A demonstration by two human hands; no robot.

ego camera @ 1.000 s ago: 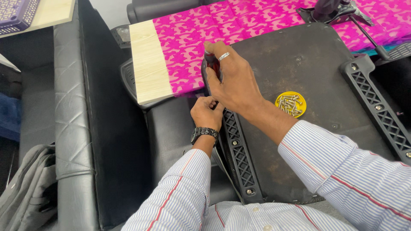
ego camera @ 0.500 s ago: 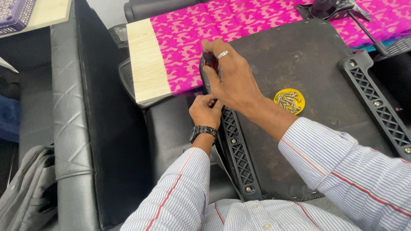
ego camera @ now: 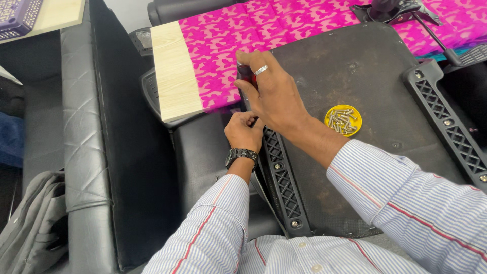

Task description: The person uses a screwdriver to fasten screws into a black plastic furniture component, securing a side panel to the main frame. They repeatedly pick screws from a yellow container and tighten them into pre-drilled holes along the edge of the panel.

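A dark, worn chair seat base (ego camera: 355,66) lies upside down in front of me, with black lattice brackets along its left side (ego camera: 281,172) and right side (ego camera: 446,116). My right hand (ego camera: 271,91), wearing a ring, is wrapped around a dark red-handled screwdriver (ego camera: 244,73) held upright at the upper end of the left bracket. My left hand (ego camera: 244,129), with a black wristwatch, pinches at the tool's lower end against the bracket; the tip is hidden. A small yellow lid (ego camera: 343,120) full of several screws sits on the base, right of my right forearm.
A wooden board (ego camera: 175,71) covered with pink patterned cloth (ego camera: 284,25) lies beyond the base. A black padded chair back (ego camera: 116,152) stands at the left, grey fabric (ego camera: 30,223) at the lower left. A black chair mechanism (ego camera: 390,10) rests at the top right.
Both hands stay at the same spot on the left bracket. The view has shifted only slightly; no object has visibly moved.
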